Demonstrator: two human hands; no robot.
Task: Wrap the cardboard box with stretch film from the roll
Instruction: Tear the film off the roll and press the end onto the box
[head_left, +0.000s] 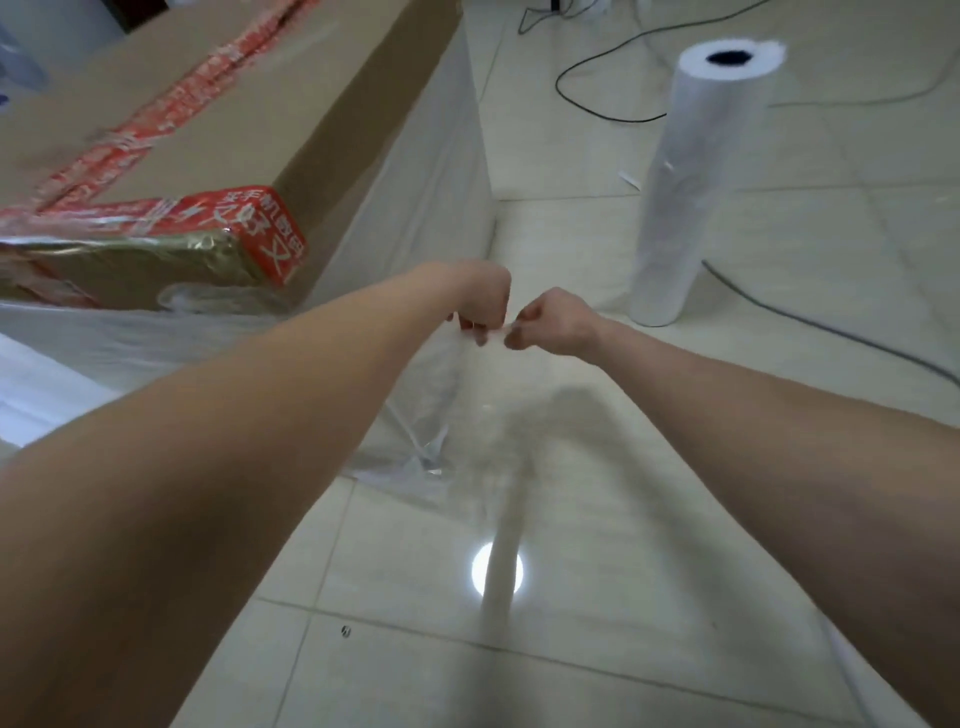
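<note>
Head view is showing left hand (480, 304) and right hand (551, 323) pinching clear, wrinkled stretch film (448, 400) beside the brown cardboard box (270, 119). The white roll (696, 197) is standing upright on the floor (841, 244), well apart.

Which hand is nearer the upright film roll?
Right. The right hand is just left of the roll; the left hand lies farther left, by the box.

Tiled floor (841, 228): cardboard box (337, 130), roll (696, 182), cables (623, 120)
</note>
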